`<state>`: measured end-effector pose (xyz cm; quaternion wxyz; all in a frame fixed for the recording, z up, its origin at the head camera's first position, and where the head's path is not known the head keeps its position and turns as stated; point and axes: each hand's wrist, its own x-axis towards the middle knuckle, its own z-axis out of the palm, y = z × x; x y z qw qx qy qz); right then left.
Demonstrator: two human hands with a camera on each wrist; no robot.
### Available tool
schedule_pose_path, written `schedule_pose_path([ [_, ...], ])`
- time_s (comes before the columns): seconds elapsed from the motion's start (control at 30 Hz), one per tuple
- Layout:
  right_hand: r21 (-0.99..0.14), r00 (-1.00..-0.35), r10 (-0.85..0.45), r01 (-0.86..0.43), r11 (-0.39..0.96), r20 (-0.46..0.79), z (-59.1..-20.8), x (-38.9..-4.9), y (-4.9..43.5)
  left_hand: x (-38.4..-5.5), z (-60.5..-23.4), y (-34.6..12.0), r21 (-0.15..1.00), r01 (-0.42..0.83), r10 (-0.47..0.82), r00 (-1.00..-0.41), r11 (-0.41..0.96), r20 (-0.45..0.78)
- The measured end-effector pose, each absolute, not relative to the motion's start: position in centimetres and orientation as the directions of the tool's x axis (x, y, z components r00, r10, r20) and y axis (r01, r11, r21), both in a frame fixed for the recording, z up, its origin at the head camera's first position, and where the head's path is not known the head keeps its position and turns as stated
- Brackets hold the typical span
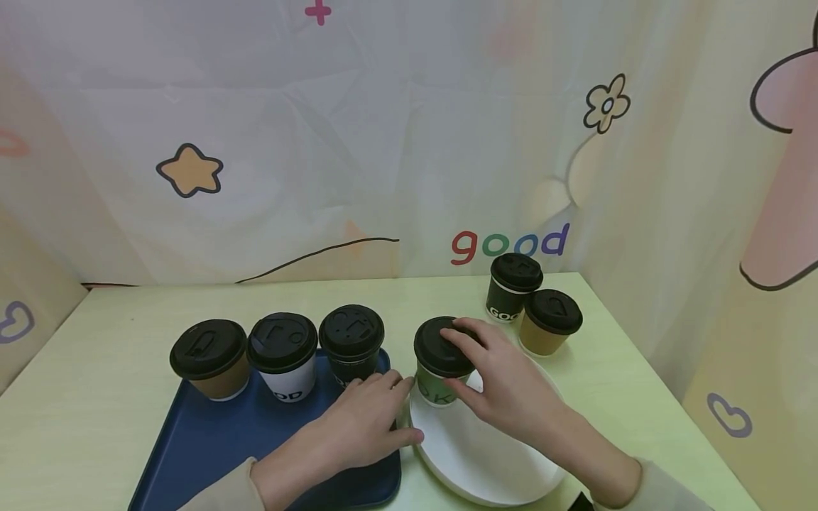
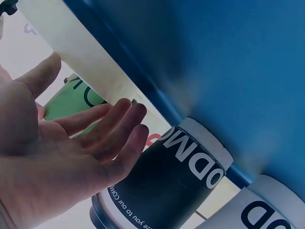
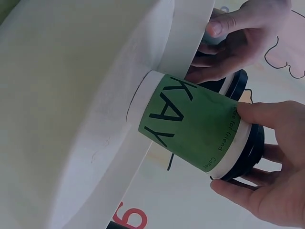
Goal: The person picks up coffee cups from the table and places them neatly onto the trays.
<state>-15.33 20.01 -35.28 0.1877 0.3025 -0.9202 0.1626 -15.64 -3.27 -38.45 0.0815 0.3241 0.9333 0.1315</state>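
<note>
A green paper cup point(image 1: 433, 389) with a black lid stands upright at the left side of a white round plate point(image 1: 495, 461). My right hand point(image 1: 508, 376) grips this cup around its lid and upper rim, thumb opposite the fingers, as the right wrist view shows. My left hand point(image 1: 367, 422) hovers over the right edge of a blue tray point(image 1: 236, 454), its fingers relaxed and holding nothing. Closest to it is a black cup point(image 2: 167, 183) at the tray's back right corner. A white cup point(image 1: 285, 372) and a brown cup point(image 1: 217, 372) stand along the tray's back.
Behind the plate, another black cup point(image 1: 511, 284) and a shorter brown cup point(image 1: 548, 330) stand close together, both with black lids. The pale table point(image 1: 77, 426) meets a printed curtain point(image 1: 287, 177) at the back and sides.
</note>
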Motion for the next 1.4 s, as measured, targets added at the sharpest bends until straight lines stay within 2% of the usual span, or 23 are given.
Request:
schedule_pose_path([
  [0.23, -0.198, -0.76, -0.482, -0.603, 0.773, 0.436, -35.2, -15.2, 20.1, -15.4, -38.3, -3.0, 0.29, 0.589, 0.632, -0.771, 0.754, -0.075],
  [0.37, -0.245, -0.783, -0.455, -0.583, 0.775, 0.424, -35.0, -15.1, 20.3, -15.4, -38.3, -2.9, 0.277, 0.592, 0.632, -0.771, 0.757, -0.081],
  [0.67, -0.336, -0.798, -0.304, -0.518, 0.787, 0.52, -33.9, -16.6, 22.6, -15.5, -38.3, -3.0, 0.27, 0.602, 0.637, -0.768, 0.752, -0.061],
  [0.8, -0.353, -0.817, -0.209, -0.443, 0.824, 0.537, -33.4, -18.1, 24.6, -15.4, -38.4, -3.1, 0.275, 0.611, 0.644, -0.764, 0.743, -0.042],
  [0.93, -0.361, -0.867, -0.126, -0.328, 0.873, 0.481, -33.4, -19.5, 26.8, -15.2, -38.4, -3.1, 0.28, 0.603, 0.637, -0.77, 0.747, -0.042],
  [1.1, -0.38, -0.95, -0.041, -0.162, 0.911, 0.309, -34.0, -20.9, 28.8, -15.1, -38.3, -3.0, 0.264, 0.603, 0.634, -0.772, 0.753, -0.043],
  [1.2, -0.37, -0.977, 0.001, -0.08, 0.926, 0.215, -34.6, -21.6, 29.6, -15.1, -38.2, -2.8, 0.245, 0.608, 0.635, -0.771, 0.756, -0.047],
  [1.4, -0.368, -0.99, -0.005, -0.056, 0.928, 0.14, -35.6, -22.3, 30.7, -15.1, -38.3, -2.7, 0.23, 0.611, 0.636, -0.77, 0.757, -0.048],
])
